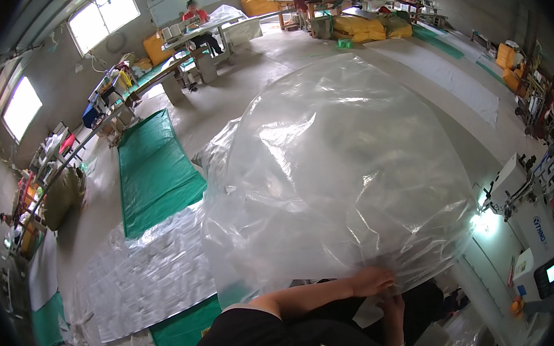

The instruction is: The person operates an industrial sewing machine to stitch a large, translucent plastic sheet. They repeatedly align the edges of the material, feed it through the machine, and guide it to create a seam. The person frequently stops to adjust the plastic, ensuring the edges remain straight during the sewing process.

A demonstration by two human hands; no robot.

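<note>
A big, puffed-up sheet of clear plastic film (329, 168) billows in front of me and hides much of the floor behind it. My left hand (373, 281) reaches across my body with its fingers closed on the near edge of the film. Just below it, my right hand (393, 309) is raised with its fingers closed at the same edge, a bracelet on its wrist. A small white piece (368, 312) hangs beside the right hand; whether it is part of the film I cannot tell. To the right stands a white sewing machine (512, 182) with its lamp lit.
A control box with a lit screen (551, 274) sits at the machine's near end. Green sheeting (158, 170) and crinkled clear film (154, 276) lie on the floor at left. Far off, a person in red (194, 14) sits at a table. Yellow sacks (360, 28) lie at the back.
</note>
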